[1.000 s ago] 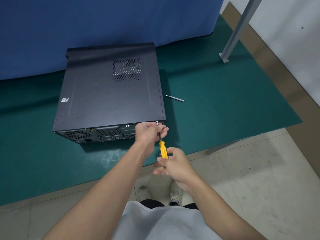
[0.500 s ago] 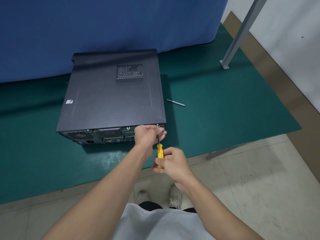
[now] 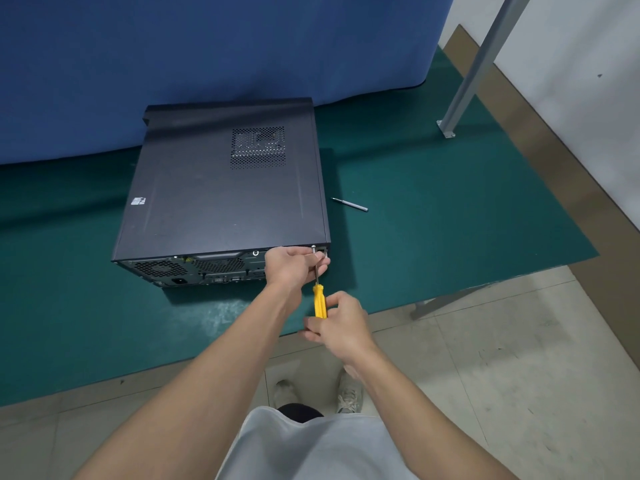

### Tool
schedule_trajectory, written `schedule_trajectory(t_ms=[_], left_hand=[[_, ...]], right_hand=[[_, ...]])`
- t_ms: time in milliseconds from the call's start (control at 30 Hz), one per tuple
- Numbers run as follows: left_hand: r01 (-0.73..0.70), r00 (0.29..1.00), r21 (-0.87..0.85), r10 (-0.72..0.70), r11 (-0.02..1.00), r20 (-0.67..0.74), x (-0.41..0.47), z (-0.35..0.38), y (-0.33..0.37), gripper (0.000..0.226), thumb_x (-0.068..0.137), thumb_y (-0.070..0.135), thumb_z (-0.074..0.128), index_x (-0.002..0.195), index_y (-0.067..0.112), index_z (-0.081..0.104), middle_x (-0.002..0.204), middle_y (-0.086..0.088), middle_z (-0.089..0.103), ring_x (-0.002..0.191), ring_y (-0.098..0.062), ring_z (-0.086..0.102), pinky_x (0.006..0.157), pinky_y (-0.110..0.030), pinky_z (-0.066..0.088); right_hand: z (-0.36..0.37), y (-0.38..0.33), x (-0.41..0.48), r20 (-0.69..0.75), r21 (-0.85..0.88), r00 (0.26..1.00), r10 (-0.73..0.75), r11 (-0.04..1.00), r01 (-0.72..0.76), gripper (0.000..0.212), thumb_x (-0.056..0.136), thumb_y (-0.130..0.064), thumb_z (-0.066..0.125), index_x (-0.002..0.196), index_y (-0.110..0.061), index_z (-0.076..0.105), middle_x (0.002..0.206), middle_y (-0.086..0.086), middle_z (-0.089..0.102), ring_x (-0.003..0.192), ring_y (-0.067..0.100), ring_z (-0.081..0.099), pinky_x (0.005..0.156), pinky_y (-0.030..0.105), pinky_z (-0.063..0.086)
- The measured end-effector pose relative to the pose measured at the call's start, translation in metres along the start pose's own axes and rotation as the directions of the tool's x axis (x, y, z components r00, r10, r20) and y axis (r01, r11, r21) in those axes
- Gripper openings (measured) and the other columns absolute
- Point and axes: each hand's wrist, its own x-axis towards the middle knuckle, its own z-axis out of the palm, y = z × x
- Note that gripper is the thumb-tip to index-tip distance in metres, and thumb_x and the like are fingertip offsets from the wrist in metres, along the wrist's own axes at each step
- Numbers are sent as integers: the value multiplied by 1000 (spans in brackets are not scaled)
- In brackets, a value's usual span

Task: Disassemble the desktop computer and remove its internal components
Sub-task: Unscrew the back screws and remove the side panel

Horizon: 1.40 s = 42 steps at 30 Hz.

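I see the desktop computer (image 3: 221, 188) lying on its side on the green mat (image 3: 433, 220), its far end just in front of the blue curtain (image 3: 242, 46). The case is matte black, and its broad side panel faces up, closed. A square perforated vent (image 3: 258, 147) sits toward the far right of that panel, and a small pale sticker (image 3: 138, 201) lies near the left edge. The rear panel (image 3: 194, 268) faces me, showing fan grilles, a power socket and a row of ports, though the ports are too small for me to tell apart.

At the rear panel's upper right corner, a silver screw (image 3: 313, 248) shows just under the top edge. My left hand (image 3: 291, 266) rests against that corner, its fingers curled round the thin metal shaft of the screwdriver (image 3: 319, 301). My right hand (image 3: 341, 323) grasps the yellow handle from below. The tip points up at the screw; I cannot tell whether it is seated.

A slim grey tool (image 3: 349, 204) lies on the mat just right of the case, apart from it.
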Motion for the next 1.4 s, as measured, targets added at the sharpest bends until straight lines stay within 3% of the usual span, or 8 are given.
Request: schedule_trajectory(t_ms=[200, 400, 600, 833, 1033, 1133, 1267, 1400], left_hand=[[41, 996, -155, -28, 987, 84, -2, 2, 0, 11, 91, -16, 50, 89, -8, 57, 86, -25, 67, 76, -29, 72, 67, -28, 61], [13, 999, -103, -9, 995, 38, -5, 2, -3, 14, 84, -15, 62, 94, -6, 59, 91, -24, 69, 81, -30, 73, 72, -31, 61], [44, 994, -163, -27, 986, 101, -6, 4, -1, 13, 93, -16, 47, 101, -10, 56, 91, -26, 66, 80, -31, 71, 69, -28, 61], [7, 1000, -115, -4, 993, 26, -5, 3, -2, 14, 83, -15, 63, 95, -10, 60, 84, -21, 68, 74, -26, 71, 71, -30, 61], [41, 996, -167, -26, 985, 91, -4, -1, 0, 12, 90, -16, 50, 88, -7, 58, 89, -26, 67, 81, -31, 71, 72, -29, 60], [46, 995, -167, -30, 985, 99, -4, -2, -2, 8, 89, -14, 56, 95, -9, 60, 92, -26, 68, 78, -29, 73, 68, -27, 60], [21, 1000, -99, -20, 995, 13, -3, 2, -2, 12, 84, -13, 63, 96, -9, 61, 89, -23, 70, 76, -27, 73, 66, -27, 60], [54, 996, -147, -43, 988, 73, -3, 2, 0, 9, 91, -14, 52, 93, -9, 59, 90, -26, 68, 77, -28, 72, 66, -26, 60]], right_hand=[[-10, -1, -2, 338, 447, 941, 19, 877, -178, 9, 96, 2, 48, 99, 5, 56, 98, 25, 61, 85, 26, 70, 74, 30, 57], [-6, -2, 1, 96, 203, 995, 18, 978, -37, 18, 87, 6, 62, 97, -4, 51, 102, 20, 62, 83, 26, 71, 69, 27, 58], [-16, -3, -3, 324, 479, 946, 24, 858, -186, 13, 97, 0, 48, 102, 8, 55, 97, 25, 63, 87, 33, 69, 71, 31, 57], [-12, -9, 2, 127, 163, 991, 37, 985, -57, 19, 89, 2, 61, 102, -4, 50, 103, 23, 62, 80, 29, 71, 64, 29, 58], [-21, -11, 1, 376, 361, 926, 40, 914, -186, 23, 97, -1, 48, 118, 9, 50, 103, 25, 62, 81, 29, 71, 73, 33, 58], [-19, -12, 3, 260, 196, 966, 9, 979, -62, 11, 94, -1, 54, 105, 3, 53, 95, 20, 63, 72, 25, 71, 66, 30, 58], [-9, -7, 4, 129, 124, 992, 12, 992, -29, 21, 88, -3, 63, 105, -4, 50, 98, 18, 64, 69, 25, 71, 61, 30, 57], [-15, -3, 5, 295, 315, 954, 52, 937, -149, 21, 96, -6, 52, 114, 4, 54, 96, 19, 65, 78, 26, 69, 70, 32, 57]])
